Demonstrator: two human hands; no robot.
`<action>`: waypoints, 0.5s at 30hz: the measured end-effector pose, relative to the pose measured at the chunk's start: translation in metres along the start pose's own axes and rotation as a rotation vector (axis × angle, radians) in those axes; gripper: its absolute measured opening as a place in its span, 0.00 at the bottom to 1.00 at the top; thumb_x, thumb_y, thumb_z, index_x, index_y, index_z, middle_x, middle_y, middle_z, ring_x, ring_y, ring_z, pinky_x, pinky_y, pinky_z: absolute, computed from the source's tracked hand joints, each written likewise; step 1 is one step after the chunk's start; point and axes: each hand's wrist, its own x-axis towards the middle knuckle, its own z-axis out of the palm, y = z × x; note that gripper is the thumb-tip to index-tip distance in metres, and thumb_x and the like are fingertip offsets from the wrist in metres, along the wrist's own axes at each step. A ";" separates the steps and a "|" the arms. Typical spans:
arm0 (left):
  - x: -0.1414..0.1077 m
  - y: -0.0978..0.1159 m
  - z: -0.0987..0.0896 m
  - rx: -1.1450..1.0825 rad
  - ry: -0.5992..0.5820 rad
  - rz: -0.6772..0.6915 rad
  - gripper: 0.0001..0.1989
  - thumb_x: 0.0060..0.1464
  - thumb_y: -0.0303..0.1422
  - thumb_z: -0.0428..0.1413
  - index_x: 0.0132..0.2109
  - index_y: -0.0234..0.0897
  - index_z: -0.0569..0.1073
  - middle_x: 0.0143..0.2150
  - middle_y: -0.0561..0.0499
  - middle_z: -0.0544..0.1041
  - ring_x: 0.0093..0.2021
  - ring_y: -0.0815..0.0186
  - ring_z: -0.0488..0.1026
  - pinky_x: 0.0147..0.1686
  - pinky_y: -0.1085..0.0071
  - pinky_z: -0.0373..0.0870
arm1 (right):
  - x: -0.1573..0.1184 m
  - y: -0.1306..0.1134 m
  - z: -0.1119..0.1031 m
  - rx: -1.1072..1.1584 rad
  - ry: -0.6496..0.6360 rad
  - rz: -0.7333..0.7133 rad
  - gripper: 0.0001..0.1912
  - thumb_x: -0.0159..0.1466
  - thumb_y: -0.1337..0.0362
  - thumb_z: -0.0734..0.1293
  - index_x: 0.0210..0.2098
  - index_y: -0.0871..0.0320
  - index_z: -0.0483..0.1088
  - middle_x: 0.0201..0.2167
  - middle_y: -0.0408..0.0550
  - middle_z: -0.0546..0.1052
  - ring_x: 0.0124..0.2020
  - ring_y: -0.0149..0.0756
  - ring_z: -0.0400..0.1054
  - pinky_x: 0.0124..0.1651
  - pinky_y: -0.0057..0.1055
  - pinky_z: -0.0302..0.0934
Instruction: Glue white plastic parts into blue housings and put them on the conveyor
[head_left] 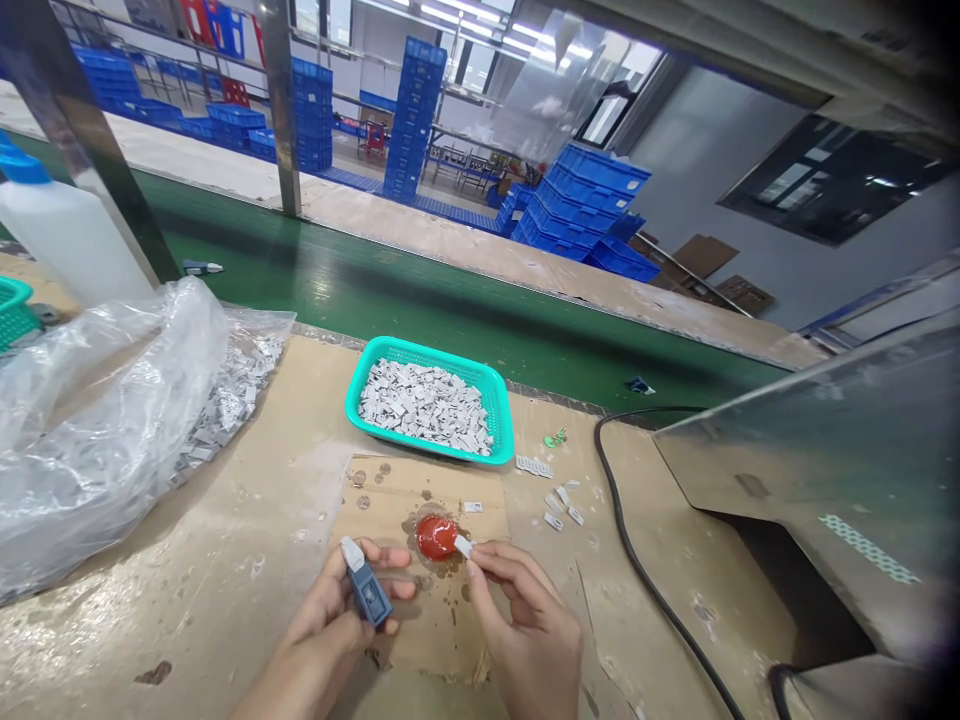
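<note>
My left hand (337,610) holds a dark blue plastic piece (369,592) with a light grey tip, resting across the fingers. Between the thumb and fingertips of my right hand (525,620) is a small light grey part (463,546), its end at the right edge of a round red pad (436,537). The pad sits on a stained cardboard sheet (420,640). Just above it lies another grey part (472,507). Behind stands a turquoise basket (504,410) full of small grey parts.
A plastic bag (97,430) with grey parts lies left, near a white bottle (75,235). Loose grey pieces (553,521), a green bit (556,438), a black cable (637,560) and a metal housing (817,470) are right. A green belt (465,310) runs behind.
</note>
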 end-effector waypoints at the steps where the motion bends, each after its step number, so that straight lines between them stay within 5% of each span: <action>1: 0.000 0.001 0.001 0.014 0.006 0.002 0.18 0.38 0.28 0.60 0.40 0.39 0.66 0.45 0.45 0.71 0.43 0.59 0.68 0.36 0.68 0.63 | -0.001 -0.001 0.002 -0.034 0.005 -0.026 0.03 0.55 0.70 0.63 0.27 0.60 0.69 0.29 0.50 0.72 0.32 0.34 0.69 0.33 0.28 0.66; 7: -0.006 0.010 0.011 0.136 0.075 0.018 0.16 0.44 0.35 0.57 0.42 0.37 0.67 0.43 0.44 0.73 0.45 0.57 0.67 0.39 0.66 0.60 | 0.003 -0.014 0.004 -0.210 0.077 -0.210 0.05 0.55 0.70 0.62 0.25 0.59 0.69 0.26 0.49 0.73 0.28 0.32 0.69 0.29 0.25 0.66; 15: -0.009 0.016 0.009 0.175 0.114 -0.001 0.18 0.42 0.37 0.59 0.43 0.39 0.69 0.40 0.48 0.74 0.43 0.62 0.69 0.46 0.68 0.58 | 0.009 -0.020 0.004 -0.254 0.023 -0.256 0.05 0.56 0.70 0.62 0.26 0.60 0.69 0.26 0.49 0.73 0.28 0.31 0.69 0.30 0.23 0.66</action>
